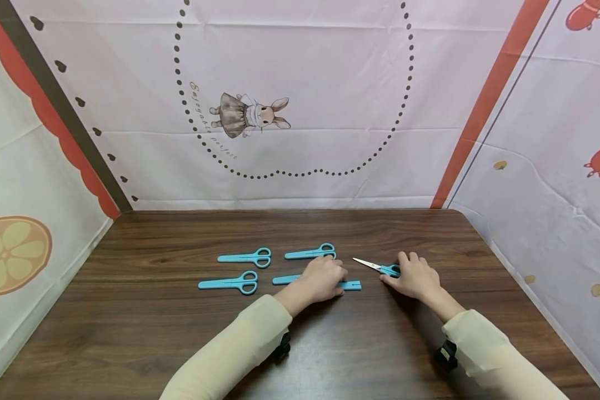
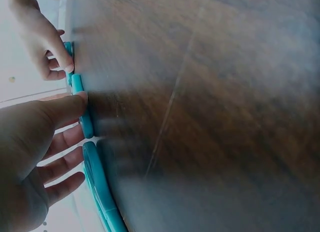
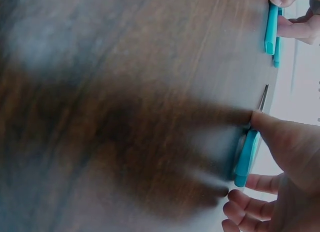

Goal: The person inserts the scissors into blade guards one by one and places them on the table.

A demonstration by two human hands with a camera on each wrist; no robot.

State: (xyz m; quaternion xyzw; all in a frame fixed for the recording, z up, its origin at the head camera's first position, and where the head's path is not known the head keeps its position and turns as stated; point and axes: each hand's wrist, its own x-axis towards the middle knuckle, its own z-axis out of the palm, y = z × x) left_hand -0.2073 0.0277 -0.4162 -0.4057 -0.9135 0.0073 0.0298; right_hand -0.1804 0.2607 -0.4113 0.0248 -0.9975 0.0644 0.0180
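In the head view my left hand [image 1: 322, 278] pinches a loose light-blue scissors sheath [image 1: 351, 285] between thumb and fingers, low over the table. A pair of scissors in its blue sheath [image 1: 286, 280] lies partly under that hand, its handles hidden. To the right, my right hand [image 1: 415, 275] holds the blue handles of unsheathed scissors [image 1: 369, 264], whose metal blades point left toward the other hand. In the right wrist view its thumb touches the scissors [image 3: 246, 159] near the pivot, and a finger meets the far end of the handle.
Three more sheathed blue scissors lie farther off: one pair [image 1: 307, 254] behind my left hand, another [image 1: 245, 258] at the back left, a third [image 1: 229, 283] at the front left. The dark wooden table [image 1: 180, 339] ends at a printed cloth wall [image 1: 330, 83].
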